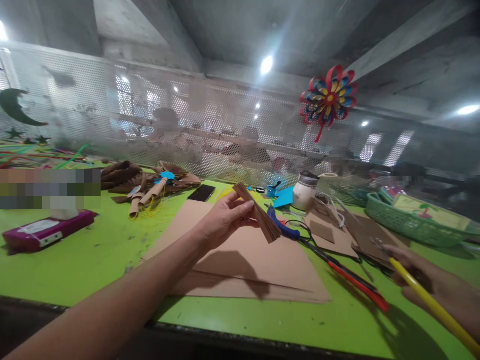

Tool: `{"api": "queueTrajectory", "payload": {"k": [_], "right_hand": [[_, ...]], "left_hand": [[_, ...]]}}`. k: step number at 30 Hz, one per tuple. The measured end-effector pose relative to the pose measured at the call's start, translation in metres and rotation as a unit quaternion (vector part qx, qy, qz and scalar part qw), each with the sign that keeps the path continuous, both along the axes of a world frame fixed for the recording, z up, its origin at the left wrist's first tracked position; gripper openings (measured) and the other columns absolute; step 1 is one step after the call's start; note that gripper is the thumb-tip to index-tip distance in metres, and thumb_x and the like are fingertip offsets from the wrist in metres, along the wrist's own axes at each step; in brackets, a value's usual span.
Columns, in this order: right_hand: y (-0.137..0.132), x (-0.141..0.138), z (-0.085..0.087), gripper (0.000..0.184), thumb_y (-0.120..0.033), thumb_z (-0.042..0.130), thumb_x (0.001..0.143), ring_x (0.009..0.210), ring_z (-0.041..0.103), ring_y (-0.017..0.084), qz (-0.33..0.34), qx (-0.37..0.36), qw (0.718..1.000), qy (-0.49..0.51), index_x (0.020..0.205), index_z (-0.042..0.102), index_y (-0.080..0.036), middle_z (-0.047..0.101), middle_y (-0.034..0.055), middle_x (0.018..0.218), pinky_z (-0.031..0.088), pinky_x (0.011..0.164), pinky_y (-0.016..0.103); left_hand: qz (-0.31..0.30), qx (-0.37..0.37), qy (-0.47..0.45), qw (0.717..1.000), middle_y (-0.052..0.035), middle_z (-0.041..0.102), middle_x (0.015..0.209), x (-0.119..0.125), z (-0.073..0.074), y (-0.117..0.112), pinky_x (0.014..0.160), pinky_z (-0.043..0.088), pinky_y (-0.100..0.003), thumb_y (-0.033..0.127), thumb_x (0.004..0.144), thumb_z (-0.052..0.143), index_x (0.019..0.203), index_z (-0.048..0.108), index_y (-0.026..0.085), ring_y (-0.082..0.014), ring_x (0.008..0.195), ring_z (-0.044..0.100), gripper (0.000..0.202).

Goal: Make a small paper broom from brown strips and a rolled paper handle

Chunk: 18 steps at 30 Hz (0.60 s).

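My left hand (225,220) is raised over the green table (93,255), its fingers pinched on a pleated strip of brown paper (258,212) that slants down to the right. Beneath it lie large flat sheets of brown card (255,265). At the right edge my right hand (420,277) is closed around a long yellow stick (435,305), which points up and left toward the scissors. Red-handled scissors (352,280) lie between the card and my right hand.
A magenta wipes pack (41,232) sits at left. Folded brown paper pieces and rolls (146,187) lie at the back with a black phone (201,193). A white jar (304,191), a blue glue gun (283,227), a green basket (412,222) and a paper pinwheel (329,97) on the mesh screen are right.
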State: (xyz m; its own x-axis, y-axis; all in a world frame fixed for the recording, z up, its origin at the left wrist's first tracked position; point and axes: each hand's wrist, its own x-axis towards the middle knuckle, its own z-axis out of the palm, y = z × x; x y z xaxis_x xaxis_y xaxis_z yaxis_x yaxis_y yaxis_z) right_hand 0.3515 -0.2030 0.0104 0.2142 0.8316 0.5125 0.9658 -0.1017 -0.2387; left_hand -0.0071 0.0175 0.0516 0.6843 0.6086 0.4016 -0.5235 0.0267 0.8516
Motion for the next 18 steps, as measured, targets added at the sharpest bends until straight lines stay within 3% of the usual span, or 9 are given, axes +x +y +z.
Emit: {"api": "queueTrajectory", "payload": {"k": [1, 3, 5, 8, 13, 18], "right_hand": [[-0.004, -0.015, 0.003, 0.059, -0.027, 0.057, 0.061, 0.086, 0.066, 0.030, 0.027, -0.031, 0.999, 0.019, 0.120, 0.053, -0.033, 0.065, 0.0113, 0.109, 0.054, 0.068, 0.034], [-0.008, -0.048, 0.007, 0.061, -0.031, 0.056, 0.065, 0.099, 0.061, 0.031, 0.049, -0.017, 0.998, 0.019, 0.126, 0.048, -0.031, 0.061, 0.0103, 0.116, 0.051, 0.081, 0.035], [-0.009, -0.081, 0.009, 0.061, -0.031, 0.055, 0.067, 0.107, 0.056, 0.031, 0.072, -0.021, 0.997, 0.017, 0.127, 0.046, -0.030, 0.056, 0.0100, 0.123, 0.051, 0.081, 0.032], [-0.004, -0.116, 0.010, 0.064, -0.027, 0.060, 0.065, 0.103, 0.059, 0.029, 0.102, -0.045, 0.994, -0.008, 0.127, 0.046, -0.033, 0.058, 0.0080, 0.120, 0.054, 0.076, 0.030], [0.003, -0.126, 0.009, 0.073, -0.016, 0.059, 0.062, 0.095, 0.062, 0.027, 0.130, -0.053, 0.989, -0.039, 0.130, 0.042, -0.034, 0.062, 0.0082, 0.111, 0.056, 0.070, 0.029], [0.003, -0.131, 0.008, 0.064, -0.015, 0.056, 0.065, 0.094, 0.064, 0.026, 0.114, -0.003, 0.991, -0.076, 0.126, 0.048, -0.034, 0.064, 0.0060, 0.108, 0.055, 0.061, 0.027]], "left_hand": [[-0.004, -0.005, 0.000, 1.000, -0.0058, 0.063, 0.086, 0.001, 0.000, -0.001, 0.071, 0.050, -0.036, 0.022, 0.075, 0.065, 0.100, 0.055, 0.017, -0.0175, 0.078, 0.062, 0.027], [-0.017, -0.014, -0.001, 1.000, -0.0048, 0.063, 0.082, 0.002, 0.000, -0.004, 0.073, 0.050, -0.038, 0.022, 0.076, 0.064, 0.100, 0.055, 0.017, -0.0174, 0.077, 0.061, 0.026], [-0.033, -0.018, -0.004, 0.999, -0.0047, 0.063, 0.081, 0.002, 0.000, -0.007, 0.075, 0.049, -0.039, 0.021, 0.077, 0.063, 0.099, 0.055, 0.017, -0.0173, 0.076, 0.062, 0.024], [-0.047, -0.013, -0.007, 0.999, -0.0066, 0.064, 0.088, 0.000, 0.001, -0.010, 0.077, 0.048, -0.040, 0.022, 0.077, 0.062, 0.099, 0.056, 0.017, -0.0179, 0.078, 0.062, 0.023], [-0.053, -0.003, -0.014, 0.998, -0.0077, 0.064, 0.091, -0.002, 0.002, -0.011, 0.079, 0.048, -0.040, 0.020, 0.079, 0.060, 0.098, 0.057, 0.017, -0.0182, 0.080, 0.062, 0.020], [-0.077, -0.006, -0.029, 0.997, -0.0061, 0.063, 0.084, -0.003, 0.003, -0.011, 0.076, 0.049, -0.037, 0.017, 0.079, 0.060, 0.092, 0.057, 0.015, -0.0162, 0.076, 0.062, 0.014]]}}
